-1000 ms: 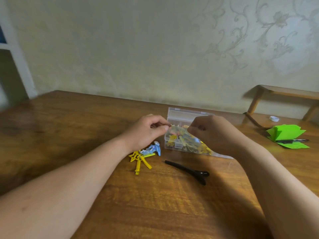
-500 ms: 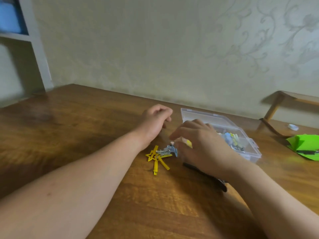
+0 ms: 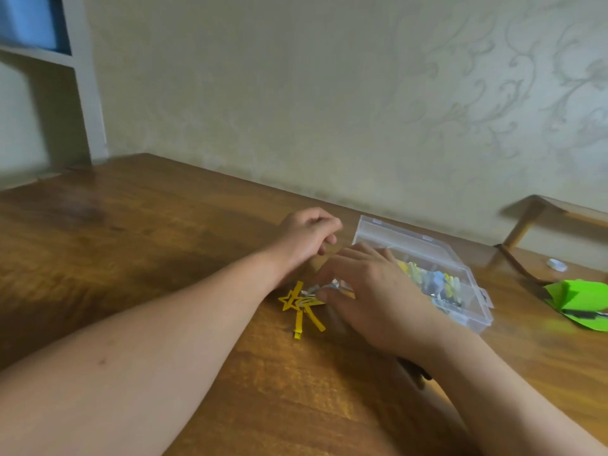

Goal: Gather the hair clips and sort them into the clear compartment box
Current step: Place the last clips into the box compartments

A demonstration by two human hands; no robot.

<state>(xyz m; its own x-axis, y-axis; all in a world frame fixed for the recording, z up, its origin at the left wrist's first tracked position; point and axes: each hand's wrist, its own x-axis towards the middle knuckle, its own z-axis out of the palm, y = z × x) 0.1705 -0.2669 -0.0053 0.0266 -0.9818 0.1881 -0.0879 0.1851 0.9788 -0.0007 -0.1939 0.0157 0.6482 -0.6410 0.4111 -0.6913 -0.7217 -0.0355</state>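
The clear compartment box (image 3: 460, 255) lies flat on the wooden table, lid open, with several yellow, blue and silver clips inside. Left of it lie yellow hair clips, one star-shaped (image 3: 291, 299) and two straight ones (image 3: 304, 319). My right hand (image 3: 371, 291) is low over the table, its fingertips closing on a silver-blue clip (image 3: 317, 289) beside the star. My left hand (image 3: 306, 236) hovers just behind, fingers curled with nothing in it. A black clip (image 3: 416, 371) is mostly hidden under my right forearm.
Green folded paper (image 3: 579, 297) with a dark pen on it lies at the right. A small white cap (image 3: 557, 264) sits behind it, near a wooden stand (image 3: 526, 222). A white shelf (image 3: 82, 93) stands at the far left by the wall.
The box, held tilted in both hands a second ago, now lies flat on the table. My right hand has come down onto the silver-blue clip beside the yellow ones; my left hand drew back.
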